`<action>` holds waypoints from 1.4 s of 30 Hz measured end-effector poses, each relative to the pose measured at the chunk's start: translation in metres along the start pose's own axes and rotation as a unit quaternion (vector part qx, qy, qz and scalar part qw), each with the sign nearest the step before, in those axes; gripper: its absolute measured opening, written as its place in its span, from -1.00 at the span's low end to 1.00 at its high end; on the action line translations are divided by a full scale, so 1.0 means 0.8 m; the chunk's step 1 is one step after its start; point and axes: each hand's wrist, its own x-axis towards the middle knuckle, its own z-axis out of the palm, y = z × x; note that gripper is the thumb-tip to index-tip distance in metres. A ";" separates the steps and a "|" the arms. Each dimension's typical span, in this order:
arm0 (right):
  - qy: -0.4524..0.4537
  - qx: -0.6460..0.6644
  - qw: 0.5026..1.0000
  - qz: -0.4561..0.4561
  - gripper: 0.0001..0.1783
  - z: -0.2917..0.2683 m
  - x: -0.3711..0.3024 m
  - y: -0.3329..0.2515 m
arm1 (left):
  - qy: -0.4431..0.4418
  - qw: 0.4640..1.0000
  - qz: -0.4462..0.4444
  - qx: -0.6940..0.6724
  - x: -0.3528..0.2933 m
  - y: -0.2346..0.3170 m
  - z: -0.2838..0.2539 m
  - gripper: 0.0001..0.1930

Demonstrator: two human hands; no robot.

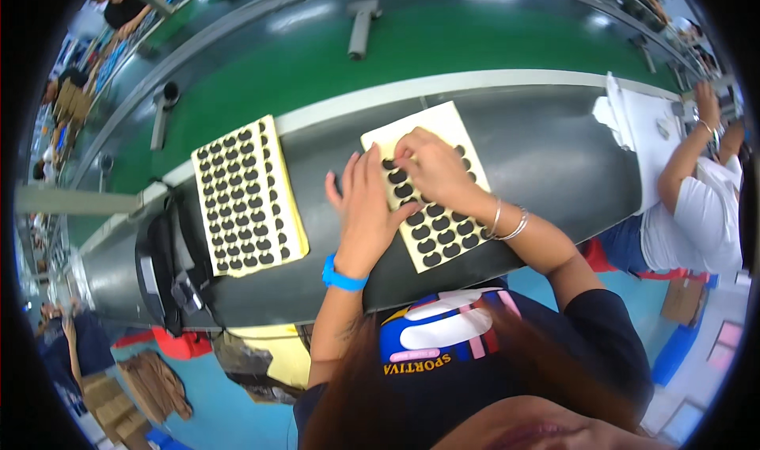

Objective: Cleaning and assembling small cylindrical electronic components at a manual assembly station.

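A pale yellow sheet [438, 119] carrying rows of black rounded stickers lies on the dark work surface in front of me. Its far strip is bare. My left hand [366, 201] rests along the sheet's left side, fingers stretched and apart, the thumb over the stickers. Over the far rows, my right hand [434, 167] is closed with thumb and fingertips pressed together. Whatever they pinch is too small or hidden to make out. Part of the sticker rows is covered by this hand. To the left lies a stack of similar sticker sheets [242, 198].
A black bag [158, 264] sits at the left of the surface. Beyond a pale rail [412, 91] runs a green conveyor belt [443, 42]. At right, a co-worker in a white shirt [697, 212] sits beside white sheeting [640, 137]. Cardboard boxes [115, 406] stand at lower left.
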 end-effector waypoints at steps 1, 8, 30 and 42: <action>-0.009 0.028 1.000 -0.001 -0.93 -0.001 -0.002 0.002 | -0.003 1.000 -0.007 0.004 0.001 0.000 0.000 0.03; 0.053 0.225 0.973 -0.011 -0.91 -0.060 -0.010 -0.010 | 0.024 0.999 0.025 0.002 -0.002 0.004 -0.013 -0.16; 0.193 0.270 0.943 0.010 -0.86 -0.074 -0.009 0.043 | -0.343 0.386 0.610 -0.601 -0.059 0.073 -0.105 -0.62; 0.200 0.279 0.939 0.031 -0.90 -0.079 -0.011 0.052 | -0.351 0.400 0.608 -0.590 -0.048 0.074 -0.128 -0.63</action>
